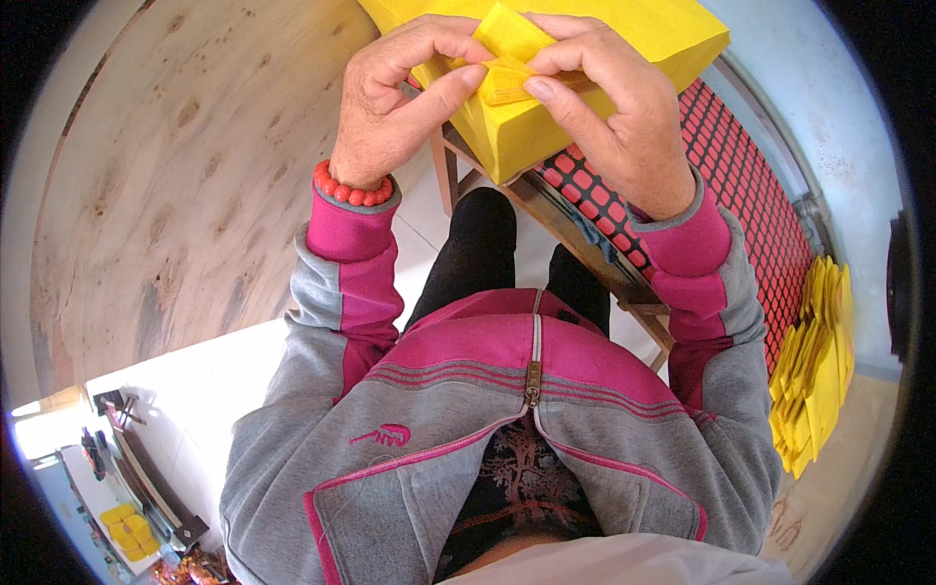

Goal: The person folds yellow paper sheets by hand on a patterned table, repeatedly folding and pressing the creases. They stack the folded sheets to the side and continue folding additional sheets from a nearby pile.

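A large boxy yellow piece of cloth-like material, bag-shaped, stands at the top of the head view. Above its near corner, a smaller folded flap of yellow fabric is gathered between my two hands. My left hand, with a red bead bracelet at the wrist, pinches the flap's left side between thumb and fingers. From the right, my right hand grips the other side, its thumb pressed against the folds. Whether the flap belongs to the bag-shaped piece cannot be made out.
Under the yellow piece is a wooden stand with a red-and-black patterned surface to its right. Farther right hangs a stack of yellow folded pieces. A wooden board fills the left. Yellow bundles lie at lower left.
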The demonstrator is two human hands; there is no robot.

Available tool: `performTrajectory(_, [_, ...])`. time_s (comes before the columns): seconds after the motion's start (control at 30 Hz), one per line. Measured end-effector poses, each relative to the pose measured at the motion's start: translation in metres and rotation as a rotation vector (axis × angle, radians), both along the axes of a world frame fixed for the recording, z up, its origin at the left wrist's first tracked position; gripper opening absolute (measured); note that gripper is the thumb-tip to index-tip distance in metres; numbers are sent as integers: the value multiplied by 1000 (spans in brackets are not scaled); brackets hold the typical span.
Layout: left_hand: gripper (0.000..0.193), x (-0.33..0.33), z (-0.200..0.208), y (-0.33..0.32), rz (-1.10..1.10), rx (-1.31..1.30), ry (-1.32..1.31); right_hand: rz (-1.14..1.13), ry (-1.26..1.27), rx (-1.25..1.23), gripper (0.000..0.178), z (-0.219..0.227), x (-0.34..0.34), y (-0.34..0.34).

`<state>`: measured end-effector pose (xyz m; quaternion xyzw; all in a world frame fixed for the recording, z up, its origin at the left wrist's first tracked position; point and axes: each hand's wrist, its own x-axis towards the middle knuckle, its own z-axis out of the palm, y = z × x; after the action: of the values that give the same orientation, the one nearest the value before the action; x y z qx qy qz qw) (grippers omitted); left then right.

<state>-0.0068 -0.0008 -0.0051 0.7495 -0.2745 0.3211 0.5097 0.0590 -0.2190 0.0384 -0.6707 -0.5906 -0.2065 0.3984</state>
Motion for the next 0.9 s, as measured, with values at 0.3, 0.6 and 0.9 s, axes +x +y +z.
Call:
performTrajectory(0.3, [12,3,-10,0,26,-164,69,-45,5,30,19,1,0,-2])
performTrajectory(0.6, [12,6,-17,0,17,-195,21,16,-48,34,15,-1,3,1])
performTrajectory(0.9, [17,4,-12,11,-32,-64,22,-3,32,11,14,0,-1,0])
